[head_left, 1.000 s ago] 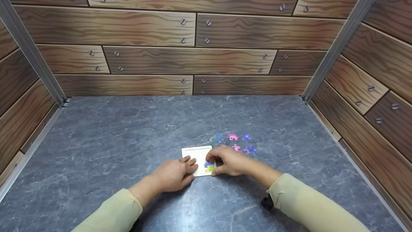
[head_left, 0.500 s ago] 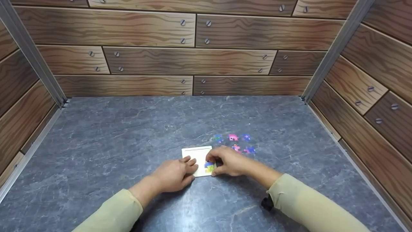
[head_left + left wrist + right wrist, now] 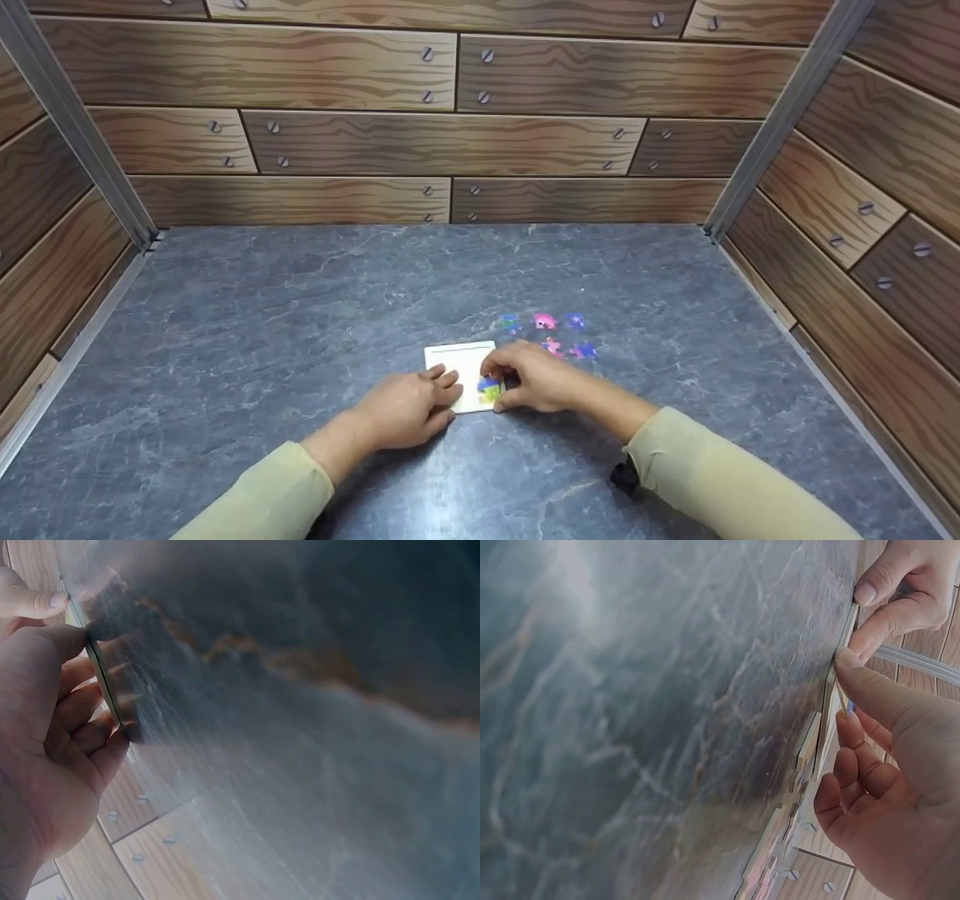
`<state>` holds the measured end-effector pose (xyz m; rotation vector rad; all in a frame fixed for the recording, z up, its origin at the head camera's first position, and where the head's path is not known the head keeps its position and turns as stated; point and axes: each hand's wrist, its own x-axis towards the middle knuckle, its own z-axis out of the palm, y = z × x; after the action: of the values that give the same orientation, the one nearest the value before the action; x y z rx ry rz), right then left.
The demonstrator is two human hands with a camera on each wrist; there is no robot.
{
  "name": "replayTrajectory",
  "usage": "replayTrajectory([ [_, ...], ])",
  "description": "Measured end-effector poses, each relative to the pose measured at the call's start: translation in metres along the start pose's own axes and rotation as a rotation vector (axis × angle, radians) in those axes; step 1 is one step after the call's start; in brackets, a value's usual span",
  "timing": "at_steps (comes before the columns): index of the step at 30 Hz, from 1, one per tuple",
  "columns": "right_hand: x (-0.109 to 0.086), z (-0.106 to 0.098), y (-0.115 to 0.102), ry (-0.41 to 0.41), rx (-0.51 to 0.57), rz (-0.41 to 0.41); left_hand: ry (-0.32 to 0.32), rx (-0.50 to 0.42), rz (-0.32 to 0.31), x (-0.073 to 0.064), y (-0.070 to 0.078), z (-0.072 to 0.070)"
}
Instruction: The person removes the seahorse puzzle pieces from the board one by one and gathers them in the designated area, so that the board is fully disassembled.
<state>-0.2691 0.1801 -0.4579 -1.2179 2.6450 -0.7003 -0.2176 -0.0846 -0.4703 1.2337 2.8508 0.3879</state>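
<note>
A small white puzzle board (image 3: 459, 360) lies flat on the table. My left hand (image 3: 409, 409) rests its fingers on the board's left part, with the thumb at the near edge. At the right side, my right hand (image 3: 546, 379) bends thumb and index finger round a blue and yellow-green puzzle piece (image 3: 488, 391) in the board's near right corner. The right wrist view shows the piece's thin edge (image 3: 844, 701) between the right thumb and fingers. Part of the board's right edge is hidden behind that hand.
Behind the right hand lie several loose puzzle pieces: a green-blue piece (image 3: 510, 323), a pink piece (image 3: 544, 322), a blue piece (image 3: 574, 321) and others, one partly covered by the hand. Wood-patterned walls (image 3: 360, 142) enclose the grey marbled table (image 3: 300, 300).
</note>
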Motion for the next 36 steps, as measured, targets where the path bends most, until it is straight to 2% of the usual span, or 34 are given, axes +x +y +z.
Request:
replayTrajectory([
  [25, -0.0023, 0.0014, -0.0029, 0.029, 0.044, -0.019, 0.008, -0.002, -0.008, 0.0009, -0.0015, 0.0024],
  [36, -0.0021, 0.0031, -0.0007, 0.040, 0.066, -0.029, -0.008, 0.014, -0.006, 0.0008, -0.0026, 0.0034],
])
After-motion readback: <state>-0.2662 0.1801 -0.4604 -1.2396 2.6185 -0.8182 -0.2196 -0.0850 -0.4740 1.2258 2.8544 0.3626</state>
